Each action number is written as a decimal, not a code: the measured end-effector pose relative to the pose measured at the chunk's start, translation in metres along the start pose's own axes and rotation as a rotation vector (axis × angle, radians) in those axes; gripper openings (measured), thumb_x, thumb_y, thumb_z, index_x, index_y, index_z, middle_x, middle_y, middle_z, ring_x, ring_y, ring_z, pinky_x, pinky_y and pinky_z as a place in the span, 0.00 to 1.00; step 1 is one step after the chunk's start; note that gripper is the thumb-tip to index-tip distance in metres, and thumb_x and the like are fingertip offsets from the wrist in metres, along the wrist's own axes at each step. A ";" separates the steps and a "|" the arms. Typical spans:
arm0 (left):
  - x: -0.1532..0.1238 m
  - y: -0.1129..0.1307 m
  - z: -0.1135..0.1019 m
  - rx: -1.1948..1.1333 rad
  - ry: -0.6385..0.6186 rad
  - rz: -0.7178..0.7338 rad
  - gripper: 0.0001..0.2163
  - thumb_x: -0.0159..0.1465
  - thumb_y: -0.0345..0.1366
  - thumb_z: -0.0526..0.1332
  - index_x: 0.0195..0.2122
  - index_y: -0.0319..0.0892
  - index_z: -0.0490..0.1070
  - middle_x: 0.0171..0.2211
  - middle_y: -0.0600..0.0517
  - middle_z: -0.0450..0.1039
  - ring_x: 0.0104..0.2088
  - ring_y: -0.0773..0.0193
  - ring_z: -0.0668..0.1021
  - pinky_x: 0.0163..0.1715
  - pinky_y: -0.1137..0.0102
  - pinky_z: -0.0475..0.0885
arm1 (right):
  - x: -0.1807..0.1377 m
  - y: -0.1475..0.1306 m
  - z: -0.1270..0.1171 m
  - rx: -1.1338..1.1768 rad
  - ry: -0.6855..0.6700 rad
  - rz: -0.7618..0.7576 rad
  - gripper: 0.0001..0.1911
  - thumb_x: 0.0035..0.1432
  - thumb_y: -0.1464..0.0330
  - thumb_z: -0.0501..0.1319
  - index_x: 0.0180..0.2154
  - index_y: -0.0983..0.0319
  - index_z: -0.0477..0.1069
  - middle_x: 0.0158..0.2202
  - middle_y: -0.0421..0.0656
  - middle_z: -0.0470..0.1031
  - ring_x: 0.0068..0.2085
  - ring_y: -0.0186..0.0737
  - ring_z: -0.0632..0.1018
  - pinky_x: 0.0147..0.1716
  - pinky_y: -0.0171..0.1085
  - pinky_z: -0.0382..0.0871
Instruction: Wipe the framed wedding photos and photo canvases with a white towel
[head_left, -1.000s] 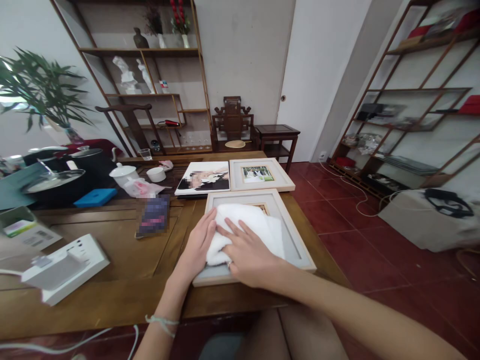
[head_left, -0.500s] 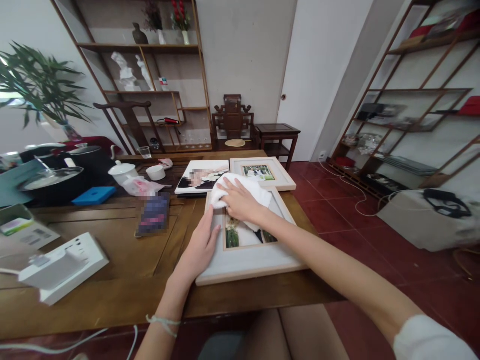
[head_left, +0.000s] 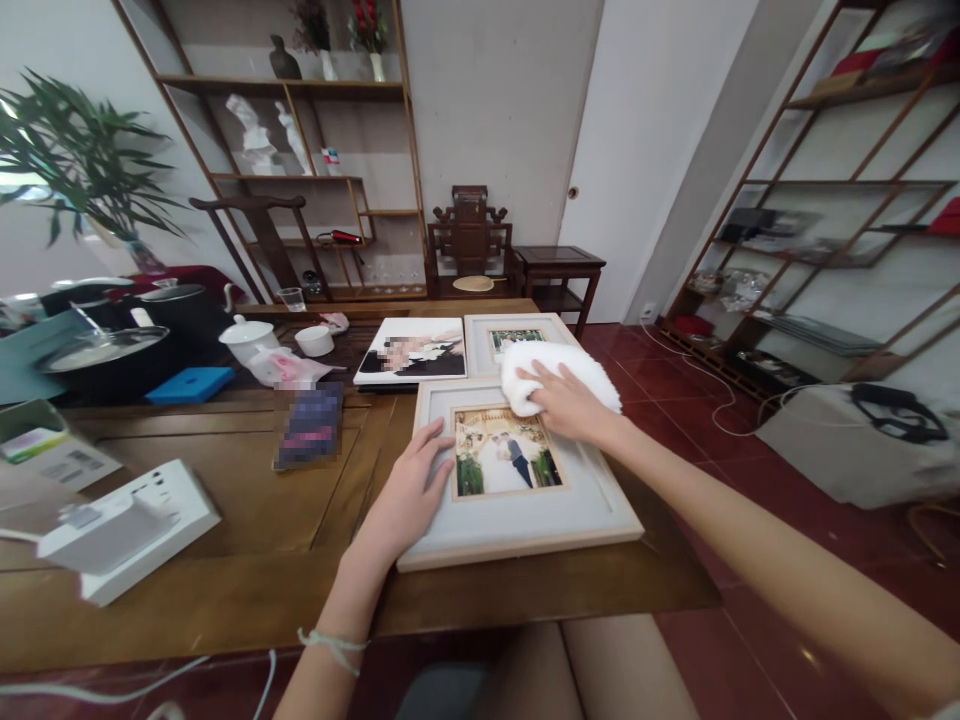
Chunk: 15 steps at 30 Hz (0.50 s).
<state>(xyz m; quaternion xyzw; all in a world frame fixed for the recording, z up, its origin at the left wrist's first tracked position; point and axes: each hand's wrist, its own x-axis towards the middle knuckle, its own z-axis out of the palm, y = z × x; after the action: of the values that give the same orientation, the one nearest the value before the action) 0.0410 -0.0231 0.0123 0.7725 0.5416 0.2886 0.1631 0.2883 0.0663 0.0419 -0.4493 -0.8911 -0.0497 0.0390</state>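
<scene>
A light wood picture frame (head_left: pixel 525 528) with a wedding photo (head_left: pixel 508 455) lies flat on the table in front of me. My left hand (head_left: pixel 409 490) rests on its left edge, fingers stretched out and thumb apart. Over the far right corner of that frame, my right hand (head_left: pixel 566 400) presses a fluffy white cloth (head_left: pixel 581 365), fingers curled onto it. The cloth hides that corner and part of a second framed picture (head_left: pixel 487 328) behind. Left of the second one lies a frameless photo panel (head_left: pixel 409 350), partly blurred out.
The wooden table (head_left: pixel 255 600) carries a white power strip (head_left: pixel 142 530), a blue box (head_left: pixel 190 384), a lidded white bowl (head_left: pixel 247 338), a small white cup (head_left: pixel 314 341) and a black pan (head_left: pixel 105 365). Beyond stand a wooden chair (head_left: pixel 471 235) and a side table (head_left: pixel 559 262).
My right hand has slid the cloth rightwards from the frame's far left corner to its far right corner, uncovering the wedding photo. My left hand stays at the left edge.
</scene>
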 end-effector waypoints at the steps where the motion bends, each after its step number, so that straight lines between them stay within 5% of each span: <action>1: 0.000 0.000 0.000 0.002 -0.004 0.001 0.14 0.65 0.37 0.50 0.47 0.39 0.68 0.60 0.43 0.59 0.59 0.56 0.64 0.59 0.60 0.57 | -0.005 0.007 -0.001 -0.005 -0.002 0.010 0.28 0.45 0.82 0.50 0.49 0.65 0.69 0.63 0.50 0.55 0.64 0.57 0.51 0.56 0.62 0.47; 6: 0.000 0.001 0.000 0.013 0.005 -0.003 0.14 0.64 0.36 0.50 0.47 0.39 0.68 0.60 0.43 0.58 0.60 0.56 0.64 0.59 0.59 0.57 | -0.016 0.006 -0.006 -0.010 -0.002 -0.032 0.24 0.46 0.81 0.50 0.46 0.68 0.71 0.59 0.54 0.62 0.62 0.54 0.55 0.57 0.55 0.49; 11: 0.000 0.001 0.000 0.038 0.008 -0.011 0.17 0.64 0.36 0.49 0.51 0.36 0.67 0.61 0.42 0.58 0.60 0.56 0.62 0.60 0.60 0.56 | -0.051 -0.038 -0.021 0.008 -0.033 -0.098 0.19 0.46 0.80 0.51 0.39 0.68 0.73 0.52 0.57 0.69 0.58 0.53 0.64 0.57 0.51 0.52; 15: 0.001 -0.001 0.002 0.064 0.007 0.002 0.19 0.65 0.35 0.48 0.53 0.33 0.65 0.61 0.41 0.57 0.61 0.56 0.62 0.61 0.61 0.56 | -0.100 -0.075 -0.044 0.163 -0.184 -0.133 0.19 0.46 0.80 0.50 0.38 0.66 0.72 0.52 0.57 0.69 0.58 0.51 0.65 0.57 0.50 0.55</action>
<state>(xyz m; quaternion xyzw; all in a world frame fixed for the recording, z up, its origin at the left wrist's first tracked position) 0.0418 -0.0223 0.0107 0.7771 0.5502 0.2737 0.1361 0.2888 -0.0631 0.0702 -0.3871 -0.9199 0.0617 -0.0099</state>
